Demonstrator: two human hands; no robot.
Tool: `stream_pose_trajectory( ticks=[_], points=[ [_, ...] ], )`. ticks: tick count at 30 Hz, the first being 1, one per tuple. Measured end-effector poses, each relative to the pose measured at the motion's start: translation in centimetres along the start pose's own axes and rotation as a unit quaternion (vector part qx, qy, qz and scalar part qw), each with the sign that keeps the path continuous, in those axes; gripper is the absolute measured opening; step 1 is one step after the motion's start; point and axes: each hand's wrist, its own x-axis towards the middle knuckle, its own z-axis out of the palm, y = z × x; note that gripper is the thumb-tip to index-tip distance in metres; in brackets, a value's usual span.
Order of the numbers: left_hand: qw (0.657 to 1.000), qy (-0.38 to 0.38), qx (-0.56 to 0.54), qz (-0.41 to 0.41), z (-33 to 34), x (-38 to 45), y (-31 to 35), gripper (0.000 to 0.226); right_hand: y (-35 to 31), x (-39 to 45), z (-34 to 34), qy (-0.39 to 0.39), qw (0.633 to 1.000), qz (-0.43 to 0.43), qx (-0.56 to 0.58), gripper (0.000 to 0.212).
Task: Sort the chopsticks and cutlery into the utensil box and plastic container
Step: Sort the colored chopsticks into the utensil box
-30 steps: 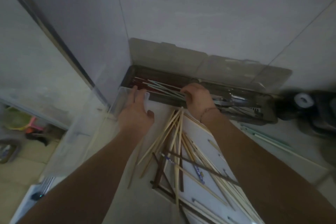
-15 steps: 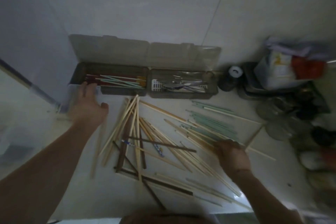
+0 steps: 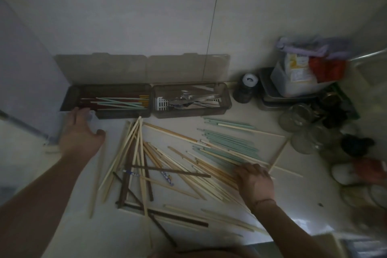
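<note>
The brown see-through utensil box point(image 3: 123, 114) stands against the wall with both lids up. Its left half holds red, green and pale chopsticks point(image 3: 117, 101); its right half holds metal cutlery point(image 3: 190, 100). Many loose chopsticks point(image 3: 167, 163), wooden, pale, dark brown and green, lie scattered on the counter in front of it. My left hand point(image 3: 80, 134) rests flat by the box's front left corner, its fingers touching the rim of a clear plastic container point(image 3: 53, 132). My right hand point(image 3: 254, 180) has its fingers curled down over the ends of wooden and green chopsticks in the pile.
A dark jar with a white cap point(image 3: 246, 88) stands right of the box. Behind it are metal trays point(image 3: 272, 100) bearing a bagged tub point(image 3: 297, 77). Glass jars point(image 3: 297, 119) and dark items crowd the right side. The counter's front edge runs along the bottom.
My right hand left the utensil box and came down onto the chopstick pile at the right. The view swung right. My left hand stayed by the box's left corner.
</note>
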Motion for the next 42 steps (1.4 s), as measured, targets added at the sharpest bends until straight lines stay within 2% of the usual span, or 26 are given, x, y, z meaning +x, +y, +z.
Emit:
stream_pose_trajectory(
  ticks=[3, 5, 7, 9, 13, 17, 21, 25, 28, 32, 35, 38, 40, 42],
  points=[
    [1.0, 0.005, 0.001, -0.007, 0.0, -0.2, 0.1, 0.073, -0.4, 0.2, 0.1, -0.004, 0.999, 0.047, 0.017, 0.011],
    [1.0, 0.006, -0.004, -0.004, 0.0, -0.1, 0.1, 0.073, -0.7, 0.6, 0.0, -0.04, 0.995, 0.086, 0.021, 0.019],
    [1.0, 0.005, -0.008, 0.001, 0.1, 0.0, -0.1, 0.072, -1.0, 1.0, -0.1, -0.074, 0.992, 0.099, 0.006, 0.026],
    [1.0, 0.009, -0.01, 0.002, 0.1, 0.0, -0.1, 0.072, -1.4, 1.2, -0.1, -0.073, 0.994, 0.087, -0.001, 0.028],
    [1.0, 0.01, -0.013, 0.001, 0.0, -0.1, -0.2, 0.073, -2.1, 0.8, 0.0, -0.032, 0.998, 0.056, -0.021, 0.024],
    [1.0, 0.005, -0.011, -0.005, -0.2, 0.0, -0.2, 0.075, -2.8, 1.0, 0.5, -0.022, 0.996, 0.086, -0.007, 0.032],
    [1.0, 0.002, -0.018, -0.008, -0.5, -0.1, 0.0, 0.072, -2.8, 0.8, 1.8, 0.011, 0.997, 0.075, -0.002, 0.025],
    [0.999, -0.005, -0.037, -0.026, -0.9, -0.2, 0.4, 0.071, -2.9, 0.6, 2.5, 0.036, 0.996, 0.08, 0.021, 0.04],
    [0.998, -0.006, -0.052, -0.025, -1.0, -0.2, 0.3, 0.073, -2.9, 0.5, 3.4, 0.031, 0.993, 0.105, 0.047, 0.038],
    [0.997, -0.021, -0.065, -0.036, -0.9, -0.1, 0.0, 0.074, -3.4, 0.5, 3.0, 0.101, 0.983, 0.129, 0.089, 0.029],
    [0.997, -0.024, -0.065, -0.041, -0.8, 0.1, -0.1, 0.074, -7.1, 3.2, 0.1, 0.153, 0.98, 0.072, 0.109, 0.032],
    [0.996, -0.026, -0.073, -0.044, -0.7, 0.0, -0.2, 0.074, -12.8, 8.7, -2.5, 0.165, 0.972, -0.012, 0.167, 0.03],
    [0.996, -0.026, -0.073, -0.046, -0.8, 0.0, -0.3, 0.074, -16.8, 12.7, -3.4, 0.147, 0.971, -0.057, 0.182, 0.023],
    [0.996, -0.03, -0.075, -0.046, -0.9, 0.0, -0.4, 0.073, -20.5, 16.2, -3.6, 0.08, 0.976, -0.095, 0.18, 0.022]
  ],
)
